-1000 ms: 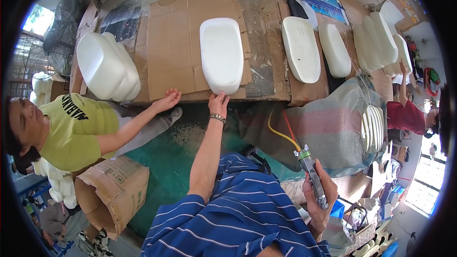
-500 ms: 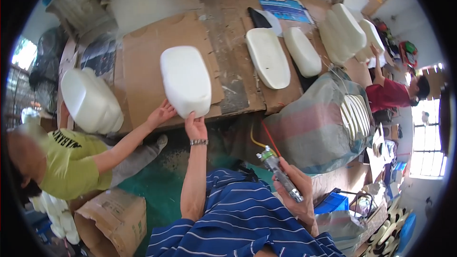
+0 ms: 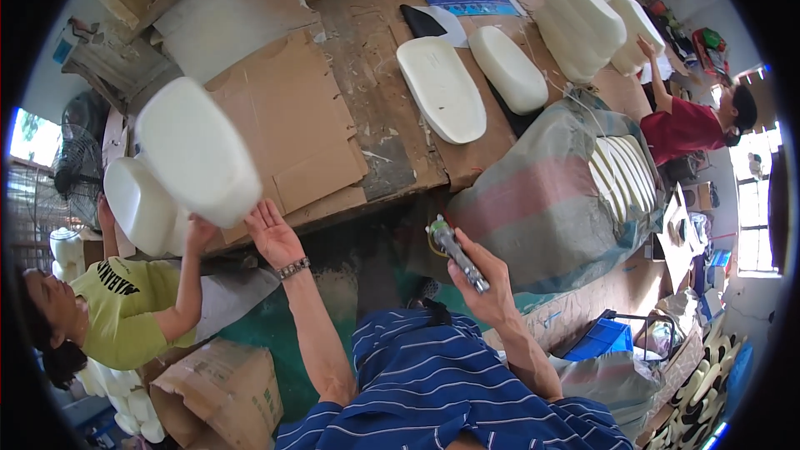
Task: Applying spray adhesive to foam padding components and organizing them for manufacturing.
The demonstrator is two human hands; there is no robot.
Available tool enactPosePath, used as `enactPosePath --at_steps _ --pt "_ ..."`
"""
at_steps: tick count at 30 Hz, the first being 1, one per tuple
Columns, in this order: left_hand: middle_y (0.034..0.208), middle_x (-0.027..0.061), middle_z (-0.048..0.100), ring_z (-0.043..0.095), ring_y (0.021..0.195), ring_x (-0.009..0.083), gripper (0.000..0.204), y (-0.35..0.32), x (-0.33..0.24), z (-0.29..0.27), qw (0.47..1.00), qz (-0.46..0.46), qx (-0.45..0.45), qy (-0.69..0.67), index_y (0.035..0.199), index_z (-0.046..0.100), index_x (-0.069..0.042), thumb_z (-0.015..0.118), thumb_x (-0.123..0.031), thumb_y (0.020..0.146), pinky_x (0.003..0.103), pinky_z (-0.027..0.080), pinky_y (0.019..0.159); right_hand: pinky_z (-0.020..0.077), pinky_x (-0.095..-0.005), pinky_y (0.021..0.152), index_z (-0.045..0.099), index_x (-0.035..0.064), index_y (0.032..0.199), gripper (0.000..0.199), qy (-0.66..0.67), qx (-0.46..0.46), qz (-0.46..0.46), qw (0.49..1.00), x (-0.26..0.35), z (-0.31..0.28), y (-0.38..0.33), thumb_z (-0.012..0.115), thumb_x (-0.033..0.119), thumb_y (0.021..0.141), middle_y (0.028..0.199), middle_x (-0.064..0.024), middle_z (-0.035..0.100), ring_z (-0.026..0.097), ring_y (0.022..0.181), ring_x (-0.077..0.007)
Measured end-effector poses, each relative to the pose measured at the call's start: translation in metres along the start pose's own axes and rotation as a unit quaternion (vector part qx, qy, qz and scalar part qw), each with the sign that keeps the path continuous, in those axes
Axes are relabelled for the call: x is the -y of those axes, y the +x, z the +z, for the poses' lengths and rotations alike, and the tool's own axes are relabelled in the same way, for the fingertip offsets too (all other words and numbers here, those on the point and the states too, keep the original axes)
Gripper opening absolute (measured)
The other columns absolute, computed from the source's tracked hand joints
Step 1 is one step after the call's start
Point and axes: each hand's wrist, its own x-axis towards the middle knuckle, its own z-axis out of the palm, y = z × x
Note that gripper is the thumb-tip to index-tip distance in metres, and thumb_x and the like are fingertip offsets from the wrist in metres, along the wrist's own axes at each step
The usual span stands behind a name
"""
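Shell (image 3: pixel 198 150): since the earlier frame it has moved left off the middle of the cardboard (image 3: pixel 292 121); it now tilts, blurred, just above and left of the fingertips of the left hand (image 3: pixel 277 242).
Left hand: palm turned up, fingers loosely spread beside the shell's near corner, gripping nothing; I cannot tell whether they touch it.
Right hand (image 3: pixel 487 283): fingers wrapped round the grey tool (image 3: pixel 461 258), well apart from the shell.
Co-worker's hand (image 3: pixel 200 232): at the shell's near edge, left of the left fingers.
Stack (image 3: pixel 133 204): farther left of those fingers, past the co-worker's hand.
Shell care: in my judgement, the left fingers should support the corner until the co-worker bears the weight, then clear without pushing; the tool should stay off the white surface.
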Motion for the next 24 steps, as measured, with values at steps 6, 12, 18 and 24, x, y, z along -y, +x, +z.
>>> enactPosePath --at_steps 6,12,18,24 --pt "0.127 0.0119 0.064 0.060 0.120 0.0253 0.031 -0.025 0.020 -0.037 0.980 -0.121 -0.071 0.142 0.128 0.057 -0.007 0.063 -0.020 0.100 0.045 0.047 0.110 0.0506 -0.0446 0.088 0.038 -0.0009 0.149 0.072 -0.175 -0.003 -0.011 0.984 -0.065 0.054 0.130 0.066 0.003 0.082 0.116 -0.0229 0.059 0.061 0.104 -0.0415" --pt "0.118 0.0127 0.067 0.066 0.110 0.0250 0.028 -0.054 0.071 -0.040 0.911 -0.302 -0.092 0.267 0.126 0.056 -0.003 0.062 -0.012 0.100 0.042 0.055 0.100 0.0506 -0.0468 0.093 0.024 -0.0143 0.148 0.084 -0.388 -0.010 -0.048 0.920 -0.206 0.146 0.280 0.066 0.003 0.078 0.126 -0.0286 0.050 0.051 0.118 -0.0451" --pt "0.116 0.0127 0.067 0.067 0.106 0.0214 0.029 -0.015 0.094 -0.033 0.860 -0.387 -0.056 0.329 0.126 0.057 0.000 0.063 -0.008 0.099 0.038 0.056 0.096 0.0479 -0.0462 0.096 0.037 -0.0115 0.142 0.074 -0.440 0.047 0.012 0.897 -0.248 0.204 0.317 0.069 0.010 0.079 0.126 -0.0258 0.051 0.051 0.118 -0.0432" --pt "0.114 0.0121 0.067 0.067 0.104 0.0211 0.028 0.019 0.126 -0.035 0.847 -0.420 -0.040 0.324 0.126 0.056 0.000 0.061 -0.011 0.101 0.037 0.056 0.095 0.0443 -0.0473 0.088 0.054 0.0020 0.125 0.052 -0.426 -0.131 -0.011 0.895 -0.228 0.141 0.319 0.074 0.015 0.078 0.122 -0.0166 0.056 0.054 0.115 -0.0335"
